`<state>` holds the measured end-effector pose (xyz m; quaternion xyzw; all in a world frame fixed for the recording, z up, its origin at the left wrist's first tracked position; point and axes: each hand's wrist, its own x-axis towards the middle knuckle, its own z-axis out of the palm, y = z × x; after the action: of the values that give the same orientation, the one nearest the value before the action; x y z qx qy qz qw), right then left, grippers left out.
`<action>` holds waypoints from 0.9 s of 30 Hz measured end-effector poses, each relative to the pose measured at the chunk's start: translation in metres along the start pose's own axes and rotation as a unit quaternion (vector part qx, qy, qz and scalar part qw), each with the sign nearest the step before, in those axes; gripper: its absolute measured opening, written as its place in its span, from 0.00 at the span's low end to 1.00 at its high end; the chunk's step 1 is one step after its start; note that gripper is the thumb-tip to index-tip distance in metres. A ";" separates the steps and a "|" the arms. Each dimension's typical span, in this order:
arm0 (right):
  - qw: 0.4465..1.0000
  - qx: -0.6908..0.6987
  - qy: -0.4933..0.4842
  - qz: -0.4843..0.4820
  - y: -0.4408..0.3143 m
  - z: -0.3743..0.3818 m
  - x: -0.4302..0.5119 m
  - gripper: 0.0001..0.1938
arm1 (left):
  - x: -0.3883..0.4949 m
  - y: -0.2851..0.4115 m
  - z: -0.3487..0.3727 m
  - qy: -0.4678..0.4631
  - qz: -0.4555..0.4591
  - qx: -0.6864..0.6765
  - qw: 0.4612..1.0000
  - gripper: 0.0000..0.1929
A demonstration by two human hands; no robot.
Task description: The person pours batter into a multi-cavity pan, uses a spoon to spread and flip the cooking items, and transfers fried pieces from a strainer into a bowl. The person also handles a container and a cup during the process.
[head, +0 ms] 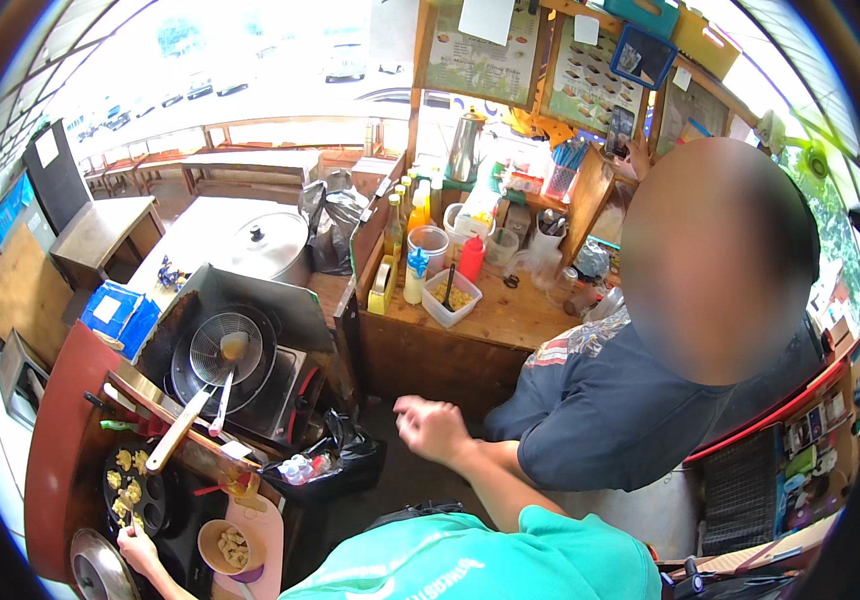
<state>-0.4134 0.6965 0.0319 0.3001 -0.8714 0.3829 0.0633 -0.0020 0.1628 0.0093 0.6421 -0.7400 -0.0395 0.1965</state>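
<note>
My left hand grips a thin utensil at the near side of a dark pan with round hollows. Lumpy yellow food fills several hollows. The utensil's tip is too small to make out. Right of the pan, a bowl of pale food pieces stands on a pink board. My right hand is raised over the floor gap with nothing visible in it, its fingers loosely bent and apart. It is near a person in a dark shirt.
A wok on a stove holds a wire strainer and a ladle; their handles jut toward me. A black bag of waste hangs beside the stove. Bottles and a food tub crowd the wooden counter. A lid lies near my left hand.
</note>
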 end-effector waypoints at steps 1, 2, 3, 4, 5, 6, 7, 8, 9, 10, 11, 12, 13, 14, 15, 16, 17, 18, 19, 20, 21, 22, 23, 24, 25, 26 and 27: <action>0.997 0.004 0.063 0.050 0.002 -0.014 0.021 0.19 | 0.004 -0.001 -0.001 0.002 0.007 -0.004 1.000 0.12; 0.979 0.090 0.169 0.071 0.002 -0.030 0.042 0.27 | 0.009 -0.003 -0.001 0.000 0.015 -0.003 1.000 0.12; 0.960 0.132 0.231 0.085 0.002 -0.049 0.062 0.34 | 0.014 -0.003 -0.001 0.002 0.021 -0.010 1.000 0.12; 0.912 0.266 0.307 0.054 -0.002 -0.068 0.081 0.37 | 0.017 -0.002 0.000 -0.001 0.015 -0.015 1.000 0.12; 0.834 0.400 0.375 0.057 -0.009 -0.083 0.095 0.39 | 0.019 -0.002 0.001 0.004 0.026 -0.023 0.999 0.12; 0.821 0.415 0.392 0.003 -0.015 -0.101 0.099 0.41 | 0.020 -0.001 0.001 0.003 0.026 -0.023 0.999 0.12; 0.805 0.432 0.403 -0.046 -0.023 -0.113 0.096 0.44 | 0.022 -0.001 0.001 0.008 0.030 -0.024 0.999 0.12; 0.802 0.424 0.419 -0.037 -0.035 -0.110 0.093 0.42 | 0.021 0.000 0.002 0.037 0.053 -0.024 0.998 0.12; 0.802 0.413 0.427 -0.060 -0.045 -0.104 0.091 0.40 | 0.021 0.000 0.001 0.021 0.071 -0.042 0.996 0.13; 0.804 0.401 0.432 -0.081 -0.052 -0.100 0.090 0.38 | 0.020 -0.001 0.001 0.019 0.068 -0.051 0.996 0.12; 0.861 0.339 0.369 -0.086 -0.058 -0.093 0.083 0.35 | 0.021 -0.002 0.001 0.022 0.070 -0.063 0.995 0.12; 0.910 0.274 0.300 -0.087 -0.064 -0.082 0.075 0.31 | 0.021 -0.004 0.001 0.017 0.076 -0.073 0.994 0.12; 0.936 0.222 0.250 -0.111 -0.068 -0.071 0.071 0.25 | 0.021 -0.007 0.001 0.019 0.088 -0.086 0.992 0.12; 0.959 0.217 0.167 -0.077 -0.071 -0.061 0.067 0.20 | 0.023 -0.010 0.001 0.014 0.080 -0.097 0.992 0.12; 0.966 0.228 0.104 -0.063 -0.075 -0.048 0.059 0.12 | 0.025 -0.014 0.001 -0.003 0.077 -0.110 0.991 0.12; 0.985 0.161 -0.022 -0.053 -0.074 -0.044 0.054 0.16 | 0.027 -0.017 0.001 -0.019 0.074 -0.124 0.989 0.12; 0.978 0.146 -0.124 -0.086 -0.074 -0.037 0.052 0.19 | 0.029 -0.021 -0.001 -0.038 0.087 -0.134 0.986 0.12; 0.964 0.150 -0.196 -0.103 -0.074 -0.028 0.053 0.20 | 0.030 -0.022 0.000 -0.042 0.103 -0.146 0.983 0.13; 0.942 0.153 -0.276 -0.118 -0.077 -0.015 0.052 0.21 | 0.029 -0.026 -0.002 -0.050 0.115 -0.123 0.984 0.14; 0.919 0.147 -0.351 -0.105 -0.079 -0.008 0.053 0.23 | 0.028 -0.025 -0.004 -0.046 0.103 -0.140 0.984 0.13; 0.900 0.110 -0.409 -0.103 -0.084 0.001 0.054 0.26 | 0.026 -0.025 -0.006 -0.051 0.101 -0.158 0.981 0.12; 0.891 0.077 -0.438 -0.092 -0.090 0.009 0.053 0.28 | 0.020 -0.023 -0.008 -0.033 0.109 -0.161 0.980 0.12; 0.882 0.033 -0.460 -0.094 -0.096 0.017 0.055 0.30 | 0.016 -0.020 -0.011 -0.031 0.088 -0.157 0.983 0.11; 0.876 0.008 -0.478 -0.068 -0.103 0.025 0.055 0.32 | 0.011 -0.017 -0.015 -0.027 0.083 -0.150 0.985 0.10; 0.871 -0.020 -0.488 -0.050 -0.110 0.033 0.054 0.33 | 0.012 -0.011 -0.018 -0.037 0.109 -0.110 0.987 0.10; 0.869 -0.036 -0.492 -0.032 -0.116 0.042 0.055 0.35 | 0.009 -0.008 -0.022 -0.059 0.103 -0.117 0.986 0.09; 0.865 -0.047 -0.498 -0.035 -0.123 0.052 0.053 0.35 | 0.007 -0.004 -0.023 -0.073 0.066 -0.098 0.990 0.09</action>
<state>-0.3798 0.5701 0.0902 0.4775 -0.7931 0.1381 -0.3519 0.0085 0.1599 0.0312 0.5646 -0.7859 -0.1448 0.2063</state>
